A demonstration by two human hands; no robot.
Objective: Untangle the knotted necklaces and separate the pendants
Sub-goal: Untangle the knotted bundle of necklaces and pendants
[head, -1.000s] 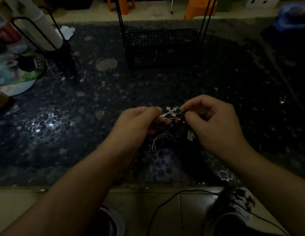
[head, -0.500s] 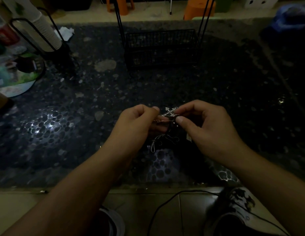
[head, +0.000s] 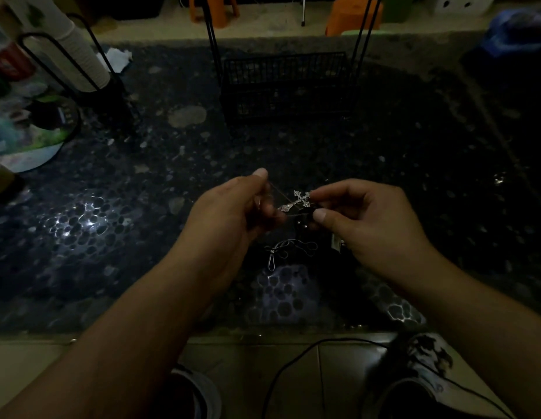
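A silver cross pendant (head: 298, 201) hangs between my two hands above the dark pebbled table (head: 142, 207). My right hand (head: 363, 219) pinches the cross's right end and a dark cord between thumb and fingers. My left hand (head: 233, 207) is blurred, its fingers curled round a thin cord that runs to the pendant. Below the hands a tangle of thin silvery chain loops (head: 285, 251) dangles or lies on the table; I cannot tell which. A small tag (head: 335, 244) shows under my right palm.
A black wire basket (head: 288, 86) stands behind the hands. At the left are a stack of white cups in a black holder (head: 81, 65) and a round colourful tray (head: 30, 140). A black cable (head: 293, 367) and shoes lie on the floor below the table's edge.
My left hand has swung up and to the left, drawing a thin cord away from the cross. My right hand keeps its hold on the cross.
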